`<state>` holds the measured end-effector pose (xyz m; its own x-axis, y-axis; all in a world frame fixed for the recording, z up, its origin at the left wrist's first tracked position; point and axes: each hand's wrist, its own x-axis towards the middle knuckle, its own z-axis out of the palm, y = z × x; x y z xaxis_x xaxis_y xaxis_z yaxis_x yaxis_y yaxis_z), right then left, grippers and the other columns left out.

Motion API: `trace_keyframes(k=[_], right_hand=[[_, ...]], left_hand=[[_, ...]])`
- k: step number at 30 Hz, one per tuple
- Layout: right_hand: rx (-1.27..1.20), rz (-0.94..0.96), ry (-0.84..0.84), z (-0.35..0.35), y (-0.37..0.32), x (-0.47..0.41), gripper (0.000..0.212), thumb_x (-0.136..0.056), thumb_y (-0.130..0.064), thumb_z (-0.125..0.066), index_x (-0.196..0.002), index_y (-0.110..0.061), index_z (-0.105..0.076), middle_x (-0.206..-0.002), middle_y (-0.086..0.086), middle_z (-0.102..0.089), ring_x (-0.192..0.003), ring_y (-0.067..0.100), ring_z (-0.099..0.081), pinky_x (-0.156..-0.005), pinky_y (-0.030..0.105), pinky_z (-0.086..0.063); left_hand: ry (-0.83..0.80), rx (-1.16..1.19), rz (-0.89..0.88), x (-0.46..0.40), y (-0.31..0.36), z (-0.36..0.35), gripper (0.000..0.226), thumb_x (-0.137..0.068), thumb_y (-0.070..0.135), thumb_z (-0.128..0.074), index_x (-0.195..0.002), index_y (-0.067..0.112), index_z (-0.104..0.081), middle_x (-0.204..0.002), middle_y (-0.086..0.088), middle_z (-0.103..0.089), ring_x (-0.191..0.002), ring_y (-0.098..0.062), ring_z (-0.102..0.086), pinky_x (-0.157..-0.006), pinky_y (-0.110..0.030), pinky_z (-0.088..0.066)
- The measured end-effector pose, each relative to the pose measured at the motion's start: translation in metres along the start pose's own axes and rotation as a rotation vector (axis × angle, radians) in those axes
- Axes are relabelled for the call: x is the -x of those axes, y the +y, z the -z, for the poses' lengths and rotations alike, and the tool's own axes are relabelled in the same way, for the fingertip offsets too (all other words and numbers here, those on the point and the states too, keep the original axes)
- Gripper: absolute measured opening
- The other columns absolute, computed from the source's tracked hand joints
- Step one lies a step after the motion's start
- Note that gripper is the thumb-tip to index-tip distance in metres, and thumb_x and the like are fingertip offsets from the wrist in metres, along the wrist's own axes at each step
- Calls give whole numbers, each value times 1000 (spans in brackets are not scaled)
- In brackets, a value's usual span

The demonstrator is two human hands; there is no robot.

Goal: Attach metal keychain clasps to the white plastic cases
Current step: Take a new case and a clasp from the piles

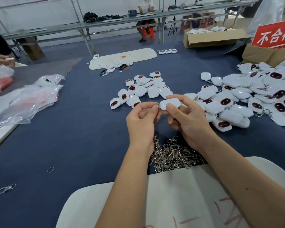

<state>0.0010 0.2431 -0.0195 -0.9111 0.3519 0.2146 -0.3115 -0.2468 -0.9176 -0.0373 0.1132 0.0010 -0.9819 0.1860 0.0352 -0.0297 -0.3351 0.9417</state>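
Observation:
My right hand grips a white plastic case between thumb and fingers, above the blue table. My left hand pinches a small metal clasp at the case's left end. A heap of metal keychain clasps lies below my hands, partly hidden by my wrists. A pile of white cases without clasps sits just beyond my hands. A bigger pile of cases with clasps spreads to the right.
A white mat lies at the near edge under my forearms. Plastic bags sit at the left, near another person's hand. Loose rings and a stray clasp lie at the left front. Cardboard boxes and a red sign stand at the far right.

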Motion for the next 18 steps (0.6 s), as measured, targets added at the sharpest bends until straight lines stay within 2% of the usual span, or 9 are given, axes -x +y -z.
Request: trace_keyframes(k=[3, 7, 10, 14, 16, 18], right_hand=[[-29, -3, -2, -1, -1, 0, 32, -86, -27, -79, -113, -14, -67, -85, 18, -68, -55, 14, -55, -49, 22, -41], [-61, -1, -20, -1, -2, 2, 30, -84, -31, -78, -105, -14, -64, -81, 9, -71, -55, 13, -56, -49, 20, -42], [-43, 18, 3, -1, -3, 3, 25, -84, -31, -77, -100, -16, -64, -78, 6, -69, -55, 13, -54, -48, 20, -40], [0, 24, 60, 0, -3, 3, 29, -82, -34, -79, -97, -15, -64, -72, 5, -67, -52, 12, -53, -45, 20, -38], [47, 33, 70, 1, -1, 3, 29, -86, -28, -79, -100, -12, -60, -71, 6, -67, -51, 13, -52, -45, 21, -38], [98, 35, 67, 0, 1, 2, 24, -93, -20, -77, -104, -9, -59, -71, 6, -68, -52, 15, -54, -45, 22, -40]], left_hand=[[21, -160, -126, -3, -1, 1, 13, -93, -5, -67, -90, 7, -72, -72, -5, -71, -69, -13, -69, -73, -27, -58], [17, -405, -286, -3, -3, 4, 20, -91, -1, -70, -83, 17, -72, -78, 0, -73, -78, -21, -72, -81, -43, -61], [-59, -621, -426, -4, -3, 8, 19, -90, 2, -69, -82, 19, -71, -76, 11, -71, -75, -12, -68, -76, -37, -57], [-180, -815, -542, -4, -4, 11, 17, -91, 3, -65, -84, 17, -71, -78, 9, -68, -78, -12, -63, -75, -36, -53], [-203, -859, -557, -5, -5, 12, 16, -92, 2, -65, -86, 16, -71, -80, 8, -68, -78, -12, -63, -73, -34, -52], [-193, -843, -522, -6, -6, 14, 16, -92, 4, -66, -86, 18, -73, -80, 10, -69, -78, -9, -63, -72, -24, -51]])
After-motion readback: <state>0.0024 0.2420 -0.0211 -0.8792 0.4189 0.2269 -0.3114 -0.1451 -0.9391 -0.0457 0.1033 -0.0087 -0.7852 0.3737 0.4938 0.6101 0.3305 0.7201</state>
